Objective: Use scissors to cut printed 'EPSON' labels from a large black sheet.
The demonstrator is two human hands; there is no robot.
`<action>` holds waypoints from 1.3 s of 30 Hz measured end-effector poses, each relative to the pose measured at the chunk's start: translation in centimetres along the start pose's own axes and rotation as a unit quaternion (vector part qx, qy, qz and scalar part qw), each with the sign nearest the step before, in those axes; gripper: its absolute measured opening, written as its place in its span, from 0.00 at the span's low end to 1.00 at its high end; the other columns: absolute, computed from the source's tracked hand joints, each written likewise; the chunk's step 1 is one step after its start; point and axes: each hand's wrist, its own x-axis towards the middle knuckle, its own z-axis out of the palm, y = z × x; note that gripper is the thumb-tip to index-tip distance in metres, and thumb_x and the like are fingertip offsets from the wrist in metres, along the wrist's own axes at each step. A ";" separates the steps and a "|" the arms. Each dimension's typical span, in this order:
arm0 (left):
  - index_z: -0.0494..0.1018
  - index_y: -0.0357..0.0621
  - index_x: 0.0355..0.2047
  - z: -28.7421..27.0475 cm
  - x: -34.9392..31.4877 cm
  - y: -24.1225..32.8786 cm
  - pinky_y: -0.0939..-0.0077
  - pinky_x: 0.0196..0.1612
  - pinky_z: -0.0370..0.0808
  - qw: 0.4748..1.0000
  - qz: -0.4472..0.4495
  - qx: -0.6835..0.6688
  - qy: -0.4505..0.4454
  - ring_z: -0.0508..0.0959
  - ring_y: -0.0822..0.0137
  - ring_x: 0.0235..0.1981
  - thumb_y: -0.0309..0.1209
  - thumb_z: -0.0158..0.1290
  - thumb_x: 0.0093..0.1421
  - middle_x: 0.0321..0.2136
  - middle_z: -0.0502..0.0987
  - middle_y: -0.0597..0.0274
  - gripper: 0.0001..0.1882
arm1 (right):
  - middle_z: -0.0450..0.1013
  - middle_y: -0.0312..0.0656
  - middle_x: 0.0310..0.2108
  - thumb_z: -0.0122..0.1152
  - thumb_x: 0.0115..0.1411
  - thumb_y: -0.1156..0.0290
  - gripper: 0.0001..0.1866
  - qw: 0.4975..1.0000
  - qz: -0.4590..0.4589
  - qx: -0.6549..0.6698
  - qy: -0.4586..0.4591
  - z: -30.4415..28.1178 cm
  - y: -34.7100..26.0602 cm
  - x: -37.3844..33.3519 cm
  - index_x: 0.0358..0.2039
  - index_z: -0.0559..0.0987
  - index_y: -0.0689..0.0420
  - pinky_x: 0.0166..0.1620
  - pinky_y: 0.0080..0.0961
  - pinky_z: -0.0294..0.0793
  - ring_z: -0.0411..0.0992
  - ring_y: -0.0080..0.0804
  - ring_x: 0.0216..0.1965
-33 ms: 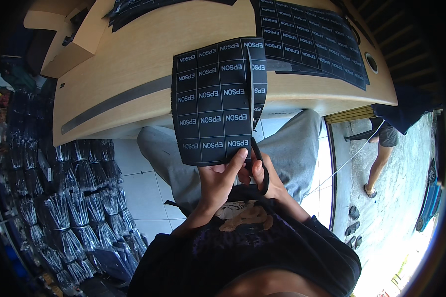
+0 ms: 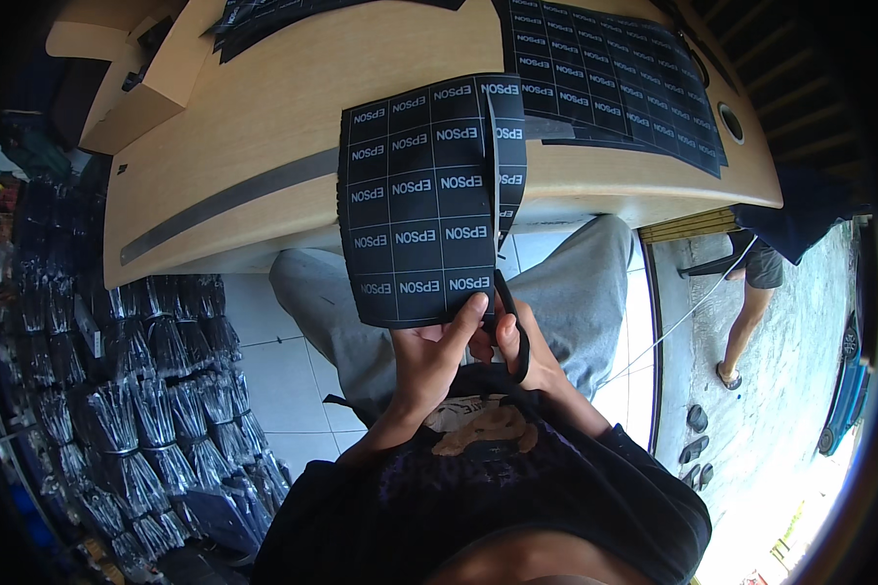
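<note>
Before me a black sheet [image 2: 417, 185] with a white printed grid and repeated lettering extends from my lap over the table's front edge. At its near edge my left hand [image 2: 427, 366] grips it, thumb on top and fingers underneath. My right hand [image 2: 541, 356] is closed round the black handles of long scissors [image 2: 495, 175]. One blade shows on top of the sheet, running up near its right side to the far edge. The right-hand strip [image 2: 509, 146] lies beyond the blade, slightly curled. The lower blade is hidden.
The wooden table [image 2: 263, 127] carries more printed black sheets [image 2: 615, 83] at the right, dark pieces [image 2: 312, 19] at the back and a cardboard box [image 2: 132, 73] at left. Bundled, plastic-wrapped dark items [image 2: 127, 419] fill the left floor. Outside at right, a person [image 2: 751, 283] stands near footwear.
</note>
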 end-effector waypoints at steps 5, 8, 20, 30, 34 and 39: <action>0.68 0.32 0.38 -0.1 -0.3 -0.7 0.84 0.20 0.75 0.999 0.027 0.027 0.006 0.76 0.73 0.20 0.21 0.55 0.55 0.27 0.75 0.59 0.11 | 0.59 0.30 0.17 0.42 0.53 0.31 0.39 1.000 -0.006 -0.011 0.012 -0.3 0.0 0.4 0.32 0.65 0.62 0.19 0.17 0.54 0.56 0.16 0.17; 0.68 0.32 0.38 -0.1 -0.3 -0.8 0.85 0.21 0.76 0.999 0.033 0.028 0.010 0.76 0.74 0.20 0.20 0.55 0.55 0.27 0.75 0.59 0.11 | 0.59 0.31 0.17 0.42 0.53 0.31 0.39 1.000 -0.007 -0.018 0.001 -0.3 -0.2 0.6 0.33 0.65 0.63 0.19 0.17 0.54 0.57 0.16 0.17; 0.69 0.32 0.36 0.0 -0.4 -1.0 0.87 0.19 0.71 0.998 0.039 0.039 0.010 0.74 0.76 0.19 0.20 0.55 0.55 0.26 0.75 0.61 0.09 | 0.60 0.31 0.16 0.41 0.60 0.39 0.32 0.999 -0.014 -0.022 0.019 0.2 -0.3 0.6 0.34 0.66 0.63 0.19 0.15 0.54 0.57 0.15 0.17; 0.69 0.32 0.35 0.2 -0.5 -0.7 0.87 0.18 0.72 0.999 0.034 0.035 0.011 0.74 0.76 0.19 0.20 0.55 0.55 0.26 0.74 0.61 0.09 | 0.59 0.31 0.13 0.42 0.63 0.46 0.27 0.999 -0.006 0.036 0.023 0.6 -0.3 0.5 0.31 0.65 0.63 0.18 0.16 0.55 0.57 0.16 0.14; 0.68 0.32 0.36 0.2 -0.5 -0.6 0.86 0.16 0.72 0.999 0.029 0.039 0.018 0.75 0.76 0.18 0.20 0.55 0.55 0.26 0.74 0.60 0.09 | 0.60 0.31 0.13 0.42 0.63 0.46 0.27 0.999 0.001 0.037 0.028 0.7 -0.5 0.5 0.29 0.65 0.62 0.17 0.16 0.55 0.57 0.16 0.13; 0.68 0.32 0.36 0.2 -0.5 -0.6 0.86 0.15 0.72 0.999 0.030 0.032 0.012 0.75 0.75 0.17 0.20 0.54 0.55 0.26 0.74 0.60 0.09 | 0.60 0.31 0.12 0.42 0.63 0.47 0.26 0.999 -0.004 0.047 0.024 0.7 -0.6 0.5 0.29 0.65 0.62 0.17 0.16 0.56 0.57 0.16 0.13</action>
